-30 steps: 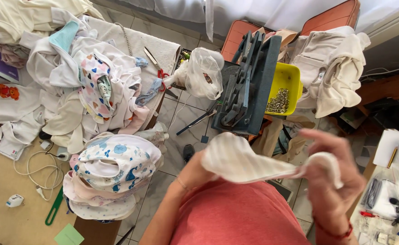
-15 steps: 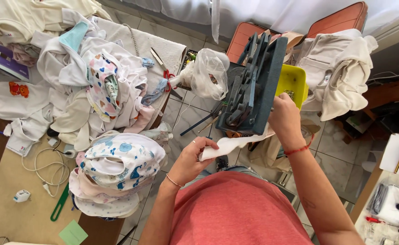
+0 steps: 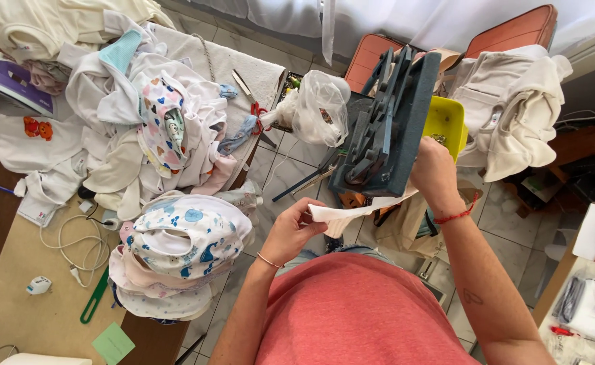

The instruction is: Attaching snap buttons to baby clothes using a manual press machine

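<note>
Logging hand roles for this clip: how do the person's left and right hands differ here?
The left hand pinches one end of a white cloth piece, fingers curled, low and near the body. The right hand reaches farther forward, beside the blue-grey press machine over the cloth's far end. The right wrist has a red string bracelet; the left has a thin bracelet. Both are bare and meet the same cloth.

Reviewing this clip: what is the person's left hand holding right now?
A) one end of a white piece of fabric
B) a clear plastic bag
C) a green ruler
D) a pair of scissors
A: the left hand pinches one end of the white fabric piece, which runs across to the blue-grey press machine, where the right hand rests.
</note>
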